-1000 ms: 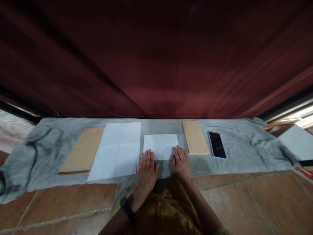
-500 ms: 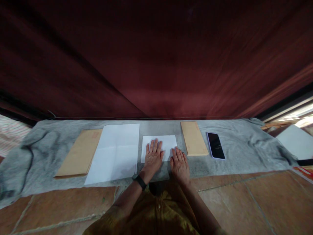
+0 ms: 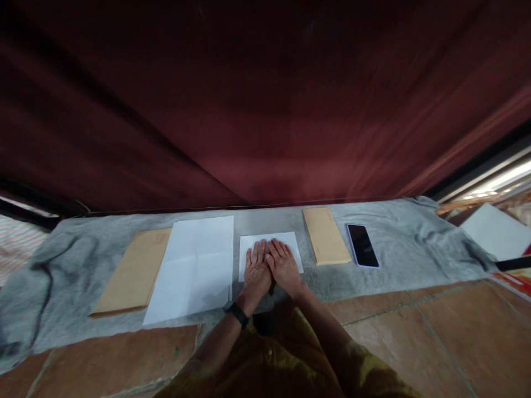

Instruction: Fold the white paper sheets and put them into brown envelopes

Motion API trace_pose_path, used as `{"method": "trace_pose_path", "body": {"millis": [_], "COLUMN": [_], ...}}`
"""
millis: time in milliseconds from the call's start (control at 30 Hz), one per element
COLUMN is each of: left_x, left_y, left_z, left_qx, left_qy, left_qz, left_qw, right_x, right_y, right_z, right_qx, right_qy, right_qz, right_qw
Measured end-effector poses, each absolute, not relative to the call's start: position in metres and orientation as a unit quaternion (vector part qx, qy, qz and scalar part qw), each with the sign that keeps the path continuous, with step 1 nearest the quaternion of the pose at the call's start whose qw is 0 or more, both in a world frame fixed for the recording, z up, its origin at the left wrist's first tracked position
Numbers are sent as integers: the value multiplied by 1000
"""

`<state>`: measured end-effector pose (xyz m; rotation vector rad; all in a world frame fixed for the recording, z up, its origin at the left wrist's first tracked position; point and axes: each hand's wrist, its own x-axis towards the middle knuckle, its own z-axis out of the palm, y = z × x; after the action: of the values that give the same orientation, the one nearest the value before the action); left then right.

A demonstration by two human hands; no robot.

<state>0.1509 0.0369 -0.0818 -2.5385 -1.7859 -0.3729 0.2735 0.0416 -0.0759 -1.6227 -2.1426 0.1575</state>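
Note:
A small white sheet of paper (image 3: pixel 248 241), which looks folded, lies in front of me on a grey cloth. My left hand (image 3: pixel 256 271) rests flat on its left half, fingers stretched out and a dark band on the wrist. My right hand (image 3: pixel 284 266) presses flat on the right half, fingers extended. The two hands meet near the middle, thumbs touching or almost so, and hide much of the paper. Left of it lie larger white sheets (image 3: pixel 194 260), partly over brown envelopes (image 3: pixel 128 273).
Narrower brown envelopes (image 3: pixel 326 235) lie to the right, beside a phone (image 3: pixel 362 245) with a dark screen. The grey cloth (image 3: pixel 409 249) covers the long surface. A dark red curtain (image 3: pixel 265 121) hangs behind, and a tiled floor (image 3: pixel 398 331) shows in front.
My right hand has moved left from the paper's right edge onto the paper, up against my left hand. The left hand stays flat on it. The camera view has shifted slightly.

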Motion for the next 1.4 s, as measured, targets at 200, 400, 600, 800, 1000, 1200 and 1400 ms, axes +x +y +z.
{"method": "trace_pose_path", "body": {"millis": [200,400,600,800,1000,1200,1400], "left_x": [148,142,131,128,126,121,130], "left_y": [36,34,26,7,-15,-31,-44], "left_z": [-79,-82,-84,-83,-82,-80,-71], "left_qx": [-812,-791,-766,-745,-739,-745,-779], "left_qy": [-568,-587,-614,-631,-641,-636,-607], "left_qz": [-132,-175,-192,-212,-207,-197,-154], "left_qw": [8,16,23,34,23,27,28], "right_x": [285,304,316,322,326,330,331], "right_y": [50,53,50,42,38,34,32], "right_z": [-81,-87,-91,-94,-96,-98,-99], "right_qx": [-595,-617,-628,-649,-658,-658,-659], "right_qy": [-777,-762,-751,-731,-722,-719,-717], "right_qz": [29,2,-13,-28,-40,-40,-42], "right_qw": [206,197,202,209,210,220,223]}}
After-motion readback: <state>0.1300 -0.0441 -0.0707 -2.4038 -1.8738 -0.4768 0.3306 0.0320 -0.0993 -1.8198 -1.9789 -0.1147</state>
